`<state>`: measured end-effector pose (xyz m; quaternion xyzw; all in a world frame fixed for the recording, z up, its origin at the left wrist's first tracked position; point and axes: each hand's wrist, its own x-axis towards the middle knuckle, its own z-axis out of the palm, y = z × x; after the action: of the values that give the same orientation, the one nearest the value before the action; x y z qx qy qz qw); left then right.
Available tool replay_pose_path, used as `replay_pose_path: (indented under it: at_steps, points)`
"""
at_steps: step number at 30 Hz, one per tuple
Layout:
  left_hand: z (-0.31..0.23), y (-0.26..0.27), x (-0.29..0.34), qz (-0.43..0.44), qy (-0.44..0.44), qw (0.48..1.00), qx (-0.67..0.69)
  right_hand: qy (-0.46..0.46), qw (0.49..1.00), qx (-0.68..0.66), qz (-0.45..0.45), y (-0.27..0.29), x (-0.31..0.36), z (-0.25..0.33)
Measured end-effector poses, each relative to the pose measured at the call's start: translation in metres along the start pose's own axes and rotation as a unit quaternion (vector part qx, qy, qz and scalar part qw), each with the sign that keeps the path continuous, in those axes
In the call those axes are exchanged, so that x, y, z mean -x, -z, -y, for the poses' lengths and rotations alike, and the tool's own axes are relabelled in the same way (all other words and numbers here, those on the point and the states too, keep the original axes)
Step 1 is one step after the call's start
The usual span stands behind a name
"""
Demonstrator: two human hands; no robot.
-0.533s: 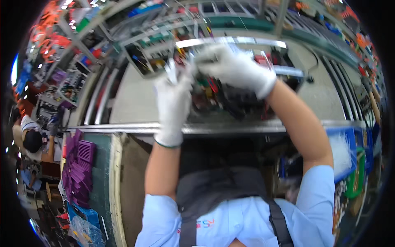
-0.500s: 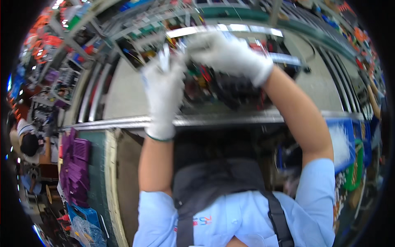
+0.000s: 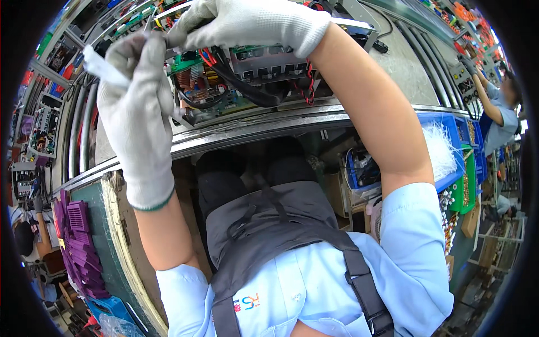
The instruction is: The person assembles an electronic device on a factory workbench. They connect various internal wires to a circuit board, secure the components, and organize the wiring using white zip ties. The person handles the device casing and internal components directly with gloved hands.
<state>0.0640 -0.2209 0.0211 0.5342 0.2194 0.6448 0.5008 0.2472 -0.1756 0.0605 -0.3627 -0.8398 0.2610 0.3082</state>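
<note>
My left hand, in a white knit glove with greyish fingertips, is closed around a white strip-like piece; its exact kind is unclear. The white end sticks out past the thumb on the left. My right hand, gloved the same way, has its fingers pinched together against the left fingertips, and what they hold is hidden. Below and behind both hands stands an open metal electronics unit. Copper coils, a thick black cable bundle and twisted red-and-black wires show in it.
A metal rail runs along the bench's front edge. To the right are a blue bin of thin white strips and a green tray of small parts. Purple plastic pieces lie at left. Another person works at far right.
The view has shifted and sharpened. Both hands now appear farther left and higher, still close together over the unit, with the white piece still in my left hand.
</note>
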Motion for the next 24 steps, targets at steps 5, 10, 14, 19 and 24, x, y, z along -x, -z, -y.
replay_pose_path:
  at_steps: [5, 10, 14, 19, 24]
  points:
    - [0.045, 0.018, 0.033, 0.027, -0.066, 0.942, -0.328, 0.118, 0.963, 0.204, -0.135, -0.020, 0.014, -0.019]
    - [0.052, 0.038, 0.056, 0.011, -0.061, 0.931, -0.360, 0.182, 0.897, 0.143, -0.376, -0.010, 0.104, -0.007]
    - [0.065, 0.070, 0.133, -0.026, 0.245, 0.938, -0.242, -0.244, 0.887, -0.036, -0.390, -0.078, 0.224, -0.040]
    - [0.100, 0.055, 0.163, 0.041, 0.211, 0.943, -0.254, -0.413, 0.883, 0.100, -0.199, -0.118, 0.238, -0.080]
    - [0.087, 0.013, 0.148, 0.008, 0.302, 0.911, -0.280, -0.320, 0.886, 0.169, -0.290, -0.114, 0.249, -0.085]
